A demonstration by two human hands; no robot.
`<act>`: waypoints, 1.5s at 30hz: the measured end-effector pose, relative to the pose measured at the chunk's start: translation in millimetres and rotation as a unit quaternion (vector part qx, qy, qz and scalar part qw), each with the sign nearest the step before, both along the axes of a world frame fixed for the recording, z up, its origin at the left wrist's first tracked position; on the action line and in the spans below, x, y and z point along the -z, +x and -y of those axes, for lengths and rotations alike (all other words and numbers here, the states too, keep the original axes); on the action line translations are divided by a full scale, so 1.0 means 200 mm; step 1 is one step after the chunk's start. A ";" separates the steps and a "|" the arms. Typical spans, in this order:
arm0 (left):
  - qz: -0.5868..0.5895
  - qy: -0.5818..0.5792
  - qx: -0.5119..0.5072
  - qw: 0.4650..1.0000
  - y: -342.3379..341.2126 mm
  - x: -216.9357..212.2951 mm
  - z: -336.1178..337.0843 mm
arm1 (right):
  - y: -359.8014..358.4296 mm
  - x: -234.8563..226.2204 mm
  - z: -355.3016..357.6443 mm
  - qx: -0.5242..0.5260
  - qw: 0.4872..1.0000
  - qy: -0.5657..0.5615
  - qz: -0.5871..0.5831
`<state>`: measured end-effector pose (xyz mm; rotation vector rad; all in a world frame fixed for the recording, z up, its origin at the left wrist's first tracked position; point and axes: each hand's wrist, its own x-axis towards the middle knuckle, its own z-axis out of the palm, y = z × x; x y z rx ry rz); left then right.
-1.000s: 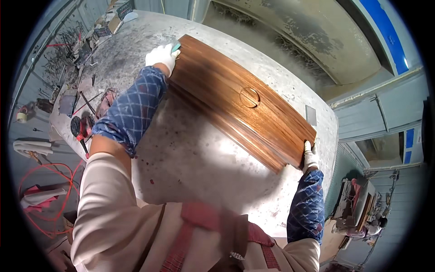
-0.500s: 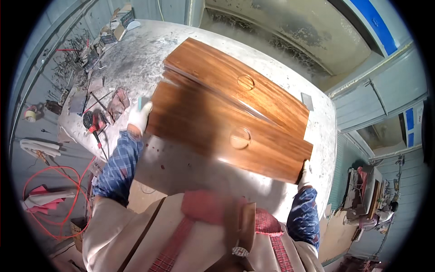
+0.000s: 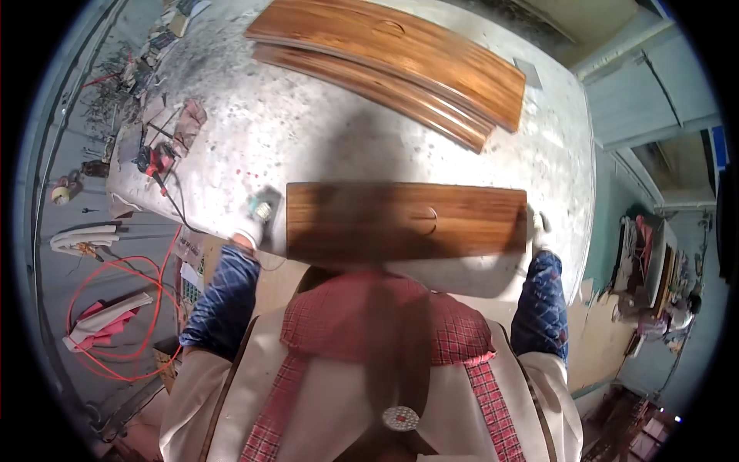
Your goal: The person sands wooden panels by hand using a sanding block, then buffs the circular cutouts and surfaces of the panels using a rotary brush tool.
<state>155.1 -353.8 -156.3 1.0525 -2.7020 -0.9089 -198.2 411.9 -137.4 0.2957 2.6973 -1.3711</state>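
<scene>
A brown wooden panel with a round, finger-pull-like mark lies crosswise near the front edge of the worktable, partly under my shadow. Beside its left end is my white-gloved left hand, closed around a small teal-and-grey pad, with a gap between hand and wood. My gloved right hand is at the panel's right end, fingers stretched along it; whether it touches the wood is hard to tell. Farther back, another glossy panel with a similar round mark overlaps a grooved wooden piece.
The pale stained worktable spreads under everything. A red-and-black power tool with a cord and some rags sit at its left side. An orange hose loops on the left. A dark grey flat piece lies near the back right.
The nearer panel has come toward me, away from the others, and turned square to my body. My left hand has let go of its left end. The view has shifted downward.
</scene>
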 end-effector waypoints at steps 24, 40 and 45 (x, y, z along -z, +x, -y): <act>0.382 -0.210 -0.007 0.900 -0.61 -0.45 0.94 | 1.07 -0.48 1.46 -0.362 0.893 0.216 -0.157; 0.162 0.049 -0.307 0.937 1.21 -0.24 -1.57 | 0.74 -0.49 2.16 -0.704 0.642 0.065 -0.296; 0.144 0.274 -0.541 0.782 1.51 0.09 -2.35 | 0.75 -0.30 2.46 -0.757 0.552 0.166 -0.308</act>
